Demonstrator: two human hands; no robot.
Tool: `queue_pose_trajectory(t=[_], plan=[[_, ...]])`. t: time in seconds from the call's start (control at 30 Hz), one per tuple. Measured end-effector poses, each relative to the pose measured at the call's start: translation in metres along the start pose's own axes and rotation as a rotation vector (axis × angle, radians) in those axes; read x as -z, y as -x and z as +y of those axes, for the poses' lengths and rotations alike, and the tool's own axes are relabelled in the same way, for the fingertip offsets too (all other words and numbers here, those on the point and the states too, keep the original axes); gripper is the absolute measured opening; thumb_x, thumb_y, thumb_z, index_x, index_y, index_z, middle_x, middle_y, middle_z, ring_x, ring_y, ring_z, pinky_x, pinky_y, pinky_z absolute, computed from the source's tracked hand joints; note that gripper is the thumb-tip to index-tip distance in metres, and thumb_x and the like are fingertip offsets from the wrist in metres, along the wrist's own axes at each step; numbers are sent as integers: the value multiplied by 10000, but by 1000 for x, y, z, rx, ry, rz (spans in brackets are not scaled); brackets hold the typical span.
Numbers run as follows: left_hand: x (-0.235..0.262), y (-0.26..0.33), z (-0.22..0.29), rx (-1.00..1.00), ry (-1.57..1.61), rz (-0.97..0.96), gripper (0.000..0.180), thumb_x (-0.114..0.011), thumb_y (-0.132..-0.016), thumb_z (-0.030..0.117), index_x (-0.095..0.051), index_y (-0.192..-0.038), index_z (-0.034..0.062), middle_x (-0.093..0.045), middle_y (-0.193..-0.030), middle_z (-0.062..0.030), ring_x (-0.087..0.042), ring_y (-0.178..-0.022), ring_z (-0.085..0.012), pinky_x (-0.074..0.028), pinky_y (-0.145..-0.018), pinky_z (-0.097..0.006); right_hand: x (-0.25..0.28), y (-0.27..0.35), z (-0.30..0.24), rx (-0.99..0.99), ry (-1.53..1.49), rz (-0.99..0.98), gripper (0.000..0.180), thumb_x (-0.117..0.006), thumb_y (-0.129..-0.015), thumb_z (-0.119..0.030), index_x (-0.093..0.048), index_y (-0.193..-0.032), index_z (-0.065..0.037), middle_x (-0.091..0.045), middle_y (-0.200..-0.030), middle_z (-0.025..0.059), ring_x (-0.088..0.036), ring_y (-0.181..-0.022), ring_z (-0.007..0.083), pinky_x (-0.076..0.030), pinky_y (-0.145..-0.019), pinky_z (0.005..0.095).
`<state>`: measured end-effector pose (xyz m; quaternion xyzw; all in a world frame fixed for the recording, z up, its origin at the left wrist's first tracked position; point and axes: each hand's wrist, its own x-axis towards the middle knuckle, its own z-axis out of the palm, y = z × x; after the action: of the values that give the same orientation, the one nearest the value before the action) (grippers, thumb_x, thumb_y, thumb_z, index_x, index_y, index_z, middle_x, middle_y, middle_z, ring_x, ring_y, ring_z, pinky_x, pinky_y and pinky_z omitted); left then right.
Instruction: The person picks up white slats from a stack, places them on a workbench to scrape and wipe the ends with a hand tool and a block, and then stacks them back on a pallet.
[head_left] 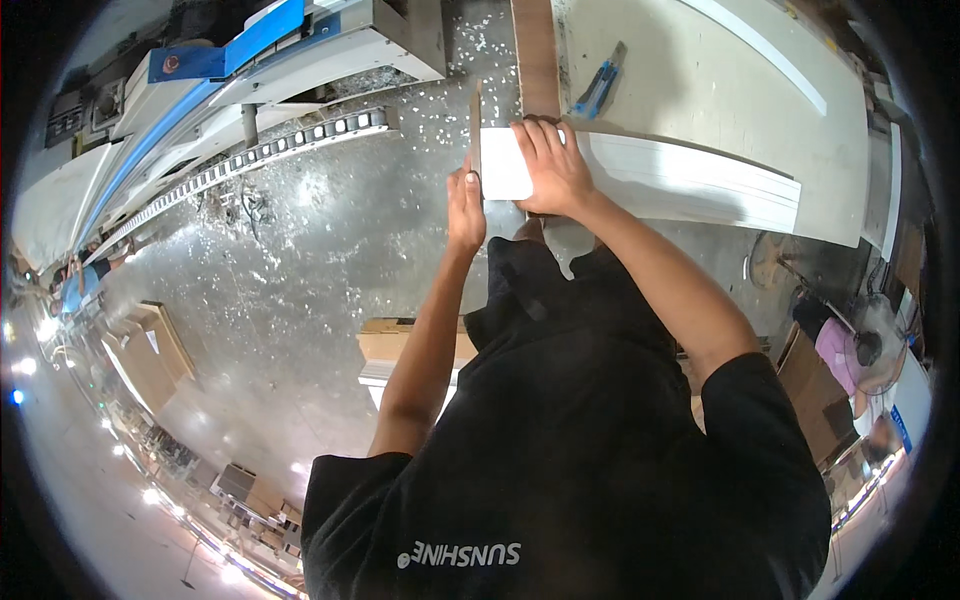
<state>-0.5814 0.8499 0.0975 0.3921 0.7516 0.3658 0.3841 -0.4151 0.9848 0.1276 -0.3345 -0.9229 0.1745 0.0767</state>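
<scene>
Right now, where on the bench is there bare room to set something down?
Bare white bench top lies right of the blue utility knife, behind the long white panel. It is crowded at the panel's end, where the left hand and right hand work.

My right hand (553,165) flat on white panel (680,180) end, left hand (465,205) pressing brown strip (476,125) against edge, blue knife (598,85) on table (700,70).

Brown cardboard boxes (150,350) stacked on floor at left, flat rect. shapes. Another tan carton (385,345) w/ white edge sits center, below the arms. More brown cartons (815,400) at right edge.
</scene>
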Motion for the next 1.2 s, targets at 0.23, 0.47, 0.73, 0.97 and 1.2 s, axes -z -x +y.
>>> queue_pose_trajectory(t=[0.23, 0.47, 0.73, 0.97, 1.2], plan=[[-7, -14, -12, 88, 292, -25, 639, -339, -1171, 465, -399, -1634, 29, -541, -1520, -208, -532, -1358, -291, -387, -1185, -412, 1, 1, -1, -6, 27, -50, 1128, -879, -611, -451, -433, -1537, 13, -525, -1468, 203, -484, -1400, 347, -304, -1219, 546], [0, -20, 2, 178, 428, -178, 722, -357, -1164, 491, -191, -1721, 62, -447, -1633, -202, -494, -1426, -283, -418, -1167, -390, 1, 1, -1, -17, 10, -61, 1140, -883, -625, -461, -412, -1550, 11, -514, -1479, 206, -465, -1425, 354, -291, -1230, 554], [-7, -19, 9, 126, 372, -124, 724, -378, -1159, 478, -201, -1716, 50, -340, -1709, -227, -320, -1578, -337, -273, -1277, -408, 2, -1, 0, -6, -43, -54, 1103, -904, -610, -418, -430, -1514, 3, -515, -1462, 198, -478, -1408, 355, -314, -1209, 555], [-11, -17, 6, 72, 259, -91, 735, -368, -1155, 505, -214, -1708, 46, -360, -1700, -256, -325, -1586, -379, -279, -1277, -416, 4, 0, 1, -11, -32, -62, 1152, -905, -620, -427, -375, -1547, 3, -485, -1479, 208, -463, -1410, 375, -291, -1214, 568], [-7, -17, 10, 104, 249, -71, 704, -374, -1155, 483, -254, -1700, 54, -398, -1670, -285, -358, -1574, -385, -288, -1273, -408, 1, 0, -1, -25, 42, -111, 1221, -935, -611, -470, -338, -1568, -4, -455, -1507, 201, -426, -1432, 386, -273, -1221, 572]])
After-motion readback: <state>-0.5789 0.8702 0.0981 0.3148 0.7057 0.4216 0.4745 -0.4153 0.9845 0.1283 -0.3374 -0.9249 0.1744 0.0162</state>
